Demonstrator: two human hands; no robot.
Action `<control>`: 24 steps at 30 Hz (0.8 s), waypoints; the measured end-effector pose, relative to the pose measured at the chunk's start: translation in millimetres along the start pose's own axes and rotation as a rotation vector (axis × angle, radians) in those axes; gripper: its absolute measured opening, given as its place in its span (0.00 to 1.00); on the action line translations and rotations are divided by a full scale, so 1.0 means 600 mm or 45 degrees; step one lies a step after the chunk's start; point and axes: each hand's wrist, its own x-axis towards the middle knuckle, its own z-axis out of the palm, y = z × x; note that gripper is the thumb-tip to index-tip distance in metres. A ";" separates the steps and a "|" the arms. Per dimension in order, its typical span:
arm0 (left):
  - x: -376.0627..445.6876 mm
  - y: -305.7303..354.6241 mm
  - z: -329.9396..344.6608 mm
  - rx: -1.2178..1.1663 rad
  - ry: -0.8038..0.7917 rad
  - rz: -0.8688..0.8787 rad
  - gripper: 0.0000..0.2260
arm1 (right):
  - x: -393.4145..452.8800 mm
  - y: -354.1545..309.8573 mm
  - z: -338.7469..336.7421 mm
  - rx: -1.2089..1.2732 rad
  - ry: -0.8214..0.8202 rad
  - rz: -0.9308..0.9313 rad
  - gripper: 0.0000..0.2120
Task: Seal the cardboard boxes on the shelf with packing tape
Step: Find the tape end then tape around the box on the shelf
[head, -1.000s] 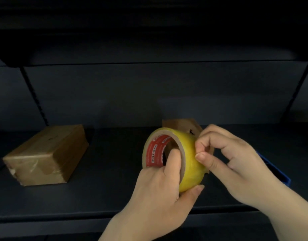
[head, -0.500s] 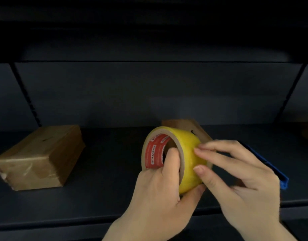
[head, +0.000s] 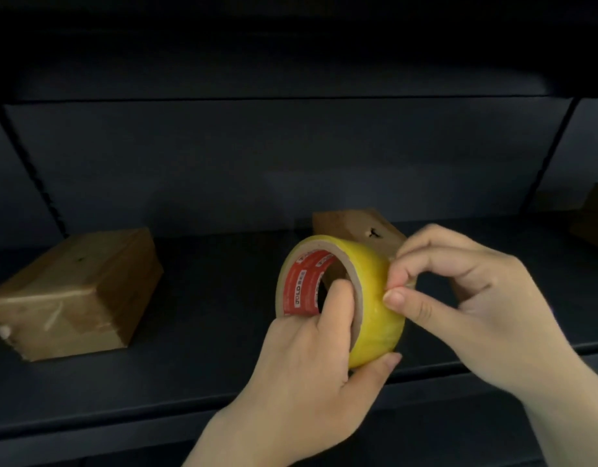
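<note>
The yellow tape roll [head: 375, 298] is held up before the shelf [head: 206, 332]. The left hand [head: 311, 365] clasps it, thumb through its core; the right hand [head: 466, 308] pinches at its outer surface. One box [head: 75, 291] sits left, another [head: 355, 225] just behind the roll.

Bare left hand [head: 311, 358], bare right hand [head: 473, 305], sleeveless forearms

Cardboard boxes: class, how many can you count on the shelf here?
3. One cardboard box lies at the left, one sits behind the tape roll, partly hidden, and one is cut off at the right edge. Others may lie outside the view.
</note>
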 end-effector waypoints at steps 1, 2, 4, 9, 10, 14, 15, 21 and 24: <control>-0.001 0.001 0.001 0.011 -0.002 0.001 0.18 | -0.001 0.000 -0.001 -0.037 -0.014 -0.015 0.03; -0.001 0.003 0.002 0.011 -0.002 -0.006 0.18 | -0.002 0.000 0.000 -0.073 -0.020 -0.026 0.03; -0.001 0.008 0.003 -0.025 0.001 -0.041 0.19 | -0.004 0.002 0.000 -0.142 -0.020 -0.032 0.03; 0.006 0.025 0.015 -0.134 0.048 -0.172 0.22 | -0.002 0.016 -0.009 -0.150 -0.048 -0.098 0.04; 0.009 0.030 0.017 -0.147 0.055 -0.199 0.22 | -0.002 0.018 -0.014 -0.111 -0.011 -0.121 0.03; 0.024 0.049 0.029 -0.146 0.104 -0.233 0.21 | -0.015 0.027 -0.022 -0.076 0.212 -0.219 0.11; 0.027 0.054 0.033 -0.129 0.124 -0.231 0.20 | -0.019 0.030 -0.022 -0.088 0.257 -0.245 0.12; 0.040 0.084 0.056 0.001 0.203 -0.192 0.19 | -0.043 0.041 -0.030 -0.114 0.465 -0.353 0.09; 0.046 0.091 0.063 0.162 0.199 -0.137 0.22 | -0.048 0.041 -0.044 -0.047 0.415 -0.283 0.07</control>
